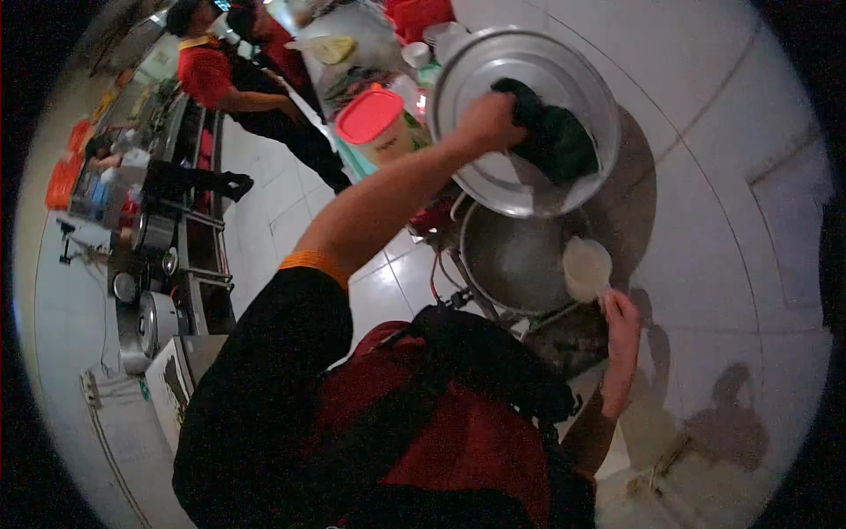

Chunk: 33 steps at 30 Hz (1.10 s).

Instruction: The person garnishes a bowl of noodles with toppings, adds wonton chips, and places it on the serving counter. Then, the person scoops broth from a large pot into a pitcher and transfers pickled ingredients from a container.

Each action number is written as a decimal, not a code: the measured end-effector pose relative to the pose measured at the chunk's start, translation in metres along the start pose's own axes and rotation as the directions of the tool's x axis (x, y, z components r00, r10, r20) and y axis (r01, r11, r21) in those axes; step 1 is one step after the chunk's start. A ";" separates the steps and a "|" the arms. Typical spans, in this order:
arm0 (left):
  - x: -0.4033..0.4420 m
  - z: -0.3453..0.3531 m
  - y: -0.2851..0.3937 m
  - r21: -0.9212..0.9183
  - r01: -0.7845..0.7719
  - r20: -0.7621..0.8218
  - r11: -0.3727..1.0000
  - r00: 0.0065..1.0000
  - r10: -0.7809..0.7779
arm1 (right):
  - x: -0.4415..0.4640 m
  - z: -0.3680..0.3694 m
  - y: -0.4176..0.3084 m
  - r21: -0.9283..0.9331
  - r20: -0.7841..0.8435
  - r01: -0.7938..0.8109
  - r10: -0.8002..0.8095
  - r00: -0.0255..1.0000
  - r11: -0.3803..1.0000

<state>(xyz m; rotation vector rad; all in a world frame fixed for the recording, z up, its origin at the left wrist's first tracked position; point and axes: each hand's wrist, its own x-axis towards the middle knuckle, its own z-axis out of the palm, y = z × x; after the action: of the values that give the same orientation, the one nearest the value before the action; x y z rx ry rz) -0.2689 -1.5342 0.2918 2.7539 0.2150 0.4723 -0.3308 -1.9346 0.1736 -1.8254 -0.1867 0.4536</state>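
Over the pot's right edge, the dipper sits with its handle pinched in my right grip; open mouth lies beside it. My left grip, arm outstretched, clutches the dark cloth on the lid overlapping the far rim.

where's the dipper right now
In the head view, the dipper is on the right, held in the right hand at the right edge of the large metal pot.
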 end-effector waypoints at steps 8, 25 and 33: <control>-0.035 0.057 0.012 -0.084 -0.099 0.181 0.991 0.977 0.113 | -0.102 -0.052 0.008 0.266 -0.334 0.013 0.080 0.939 0.964; -0.093 0.191 0.036 0.039 -0.220 0.671 0.975 0.729 0.138 | -0.316 -0.109 0.074 0.332 -0.734 -0.197 0.384 0.560 0.922; -0.097 0.212 0.027 0.032 -0.179 0.781 0.983 0.618 0.088 | -0.344 -0.097 0.091 0.497 -0.706 -0.145 0.496 0.505 0.855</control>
<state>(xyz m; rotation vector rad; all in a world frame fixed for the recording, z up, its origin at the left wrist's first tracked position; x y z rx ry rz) -0.2835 -1.6424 0.0846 2.7928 -0.1983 -0.7578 -0.6154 -2.1697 0.1833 -1.4916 0.8815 -0.1580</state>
